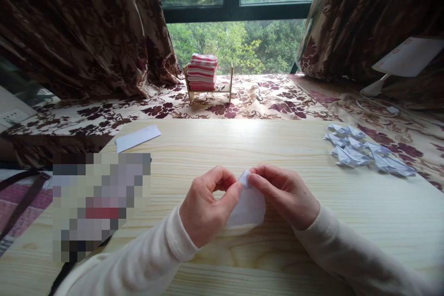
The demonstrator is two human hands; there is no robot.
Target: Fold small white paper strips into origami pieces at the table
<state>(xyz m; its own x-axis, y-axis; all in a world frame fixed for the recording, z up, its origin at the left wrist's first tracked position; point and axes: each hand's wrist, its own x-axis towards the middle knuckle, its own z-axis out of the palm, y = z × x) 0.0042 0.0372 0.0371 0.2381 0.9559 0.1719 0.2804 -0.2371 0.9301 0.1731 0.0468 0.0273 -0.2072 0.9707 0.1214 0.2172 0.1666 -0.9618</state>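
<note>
A white sheet of paper [247, 206] with a small folded part at its top is held above the wooden table [194, 148]. My left hand [211, 203] pinches the left side of the folded part between thumb and forefinger. On the other side, the thumb and fingers of my right hand [286, 194] are closed on the right side of the same fold. The lower part of the paper hangs between both hands. Exact creases are too small to make out.
Several folded white paper pieces [350, 145] lie at the table's right. A white paper strip [138, 138] rests at the far left, behind a pixelated patch. Beyond the table stands a small rack [208, 91] with stacked red-and-white cloths [201, 73]. A lamp [404, 58] is at the right.
</note>
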